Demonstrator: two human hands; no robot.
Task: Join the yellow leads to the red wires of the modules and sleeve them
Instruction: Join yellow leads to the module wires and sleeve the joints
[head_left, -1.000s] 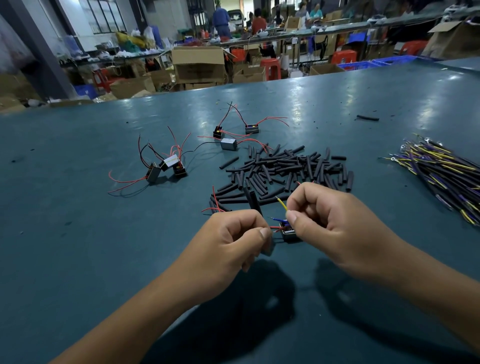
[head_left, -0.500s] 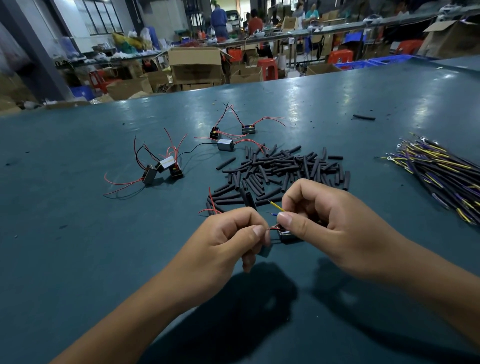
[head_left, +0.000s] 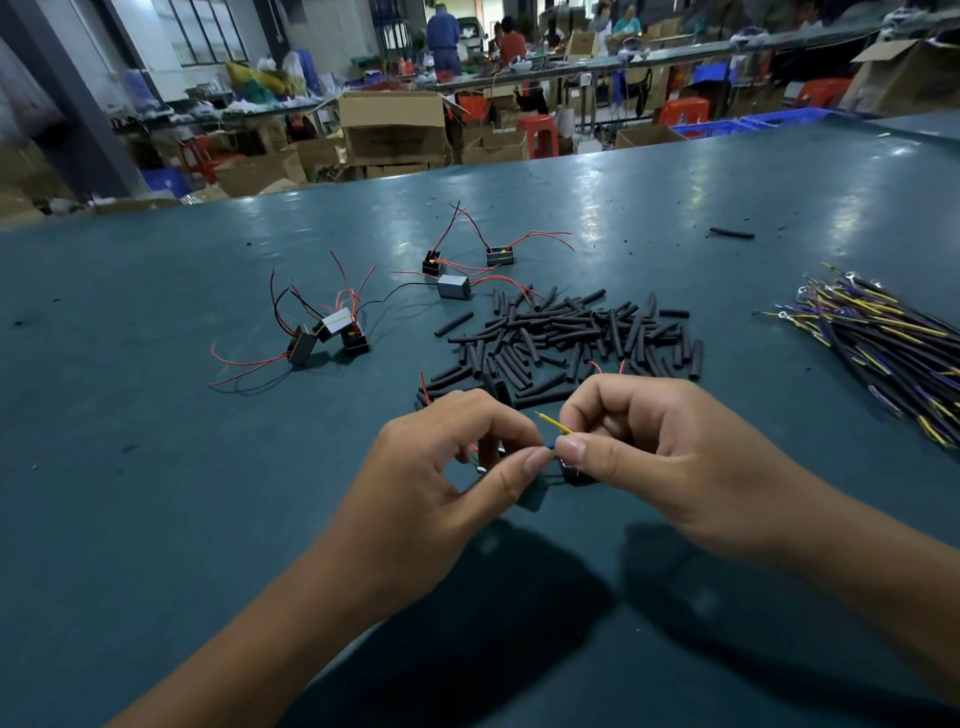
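From the head camera, your left hand (head_left: 467, 457) and right hand (head_left: 639, 441) meet just above the near middle of the table (head_left: 156, 519), thumb tips almost touching. Your right hand pinches the yellow lead (head_left: 555, 422), its bare tip pointing up and left. Your left hand pinches something at the same spot, most likely the red wire; a module (head_left: 576, 475) hangs just below your right thumb, mostly hidden. Keep both stripped ends side by side and twist tightly so no strands stick out. Then take a sleeve from the pile of black tubes (head_left: 571, 338) just beyond your knuckles. Spare modules (head_left: 332, 332) lie far left, the bundle of leads (head_left: 883, 338) right.
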